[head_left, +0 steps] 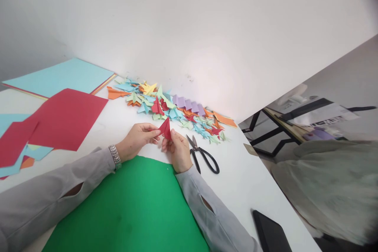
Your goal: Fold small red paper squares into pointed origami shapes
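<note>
A small folded red paper plane [165,128] is held up between my two hands, its tip pointing away from me. My left hand [138,138] pinches its left side between thumb and fingers. On the right side, my right hand [178,149] grips the lower edge with thumb and fingertips. Below my hands lies a green sheet [130,204] on the white table. Just beyond them is a heap of small folded paper pieces in many colours [174,112]. Black-handled scissors [203,153] lie beside my right hand with their blades slightly apart.
Large red paper [71,118] and a stack of coloured sheets topped in light blue [65,75] lie at left, with paper scraps [38,151] nearby. A black phone-like object [271,232] rests near the table's right edge. A white wall stands behind; a black-framed rack [274,130] is beyond the right edge.
</note>
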`<action>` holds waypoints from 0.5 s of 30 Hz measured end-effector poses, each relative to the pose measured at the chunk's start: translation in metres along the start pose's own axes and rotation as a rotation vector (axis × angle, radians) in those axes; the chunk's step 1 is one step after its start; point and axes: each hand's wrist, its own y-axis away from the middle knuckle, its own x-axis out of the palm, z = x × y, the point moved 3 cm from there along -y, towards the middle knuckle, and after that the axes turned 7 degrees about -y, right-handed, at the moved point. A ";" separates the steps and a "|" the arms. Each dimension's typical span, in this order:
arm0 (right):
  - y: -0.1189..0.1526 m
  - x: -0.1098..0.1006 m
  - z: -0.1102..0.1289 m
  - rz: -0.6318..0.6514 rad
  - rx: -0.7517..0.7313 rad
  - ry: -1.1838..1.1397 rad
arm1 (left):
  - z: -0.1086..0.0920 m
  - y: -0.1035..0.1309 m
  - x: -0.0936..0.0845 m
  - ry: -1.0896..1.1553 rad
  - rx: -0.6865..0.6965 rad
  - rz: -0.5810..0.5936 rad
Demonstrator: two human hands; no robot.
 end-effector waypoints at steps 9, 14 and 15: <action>-0.001 -0.002 0.000 -0.049 -0.027 0.034 | 0.001 0.000 0.000 -0.014 -0.024 0.003; 0.001 0.001 0.001 -0.029 -0.017 0.104 | -0.001 0.004 0.001 -0.104 0.003 0.003; 0.001 0.001 0.002 -0.031 -0.019 0.112 | -0.002 0.004 0.002 -0.103 -0.002 -0.002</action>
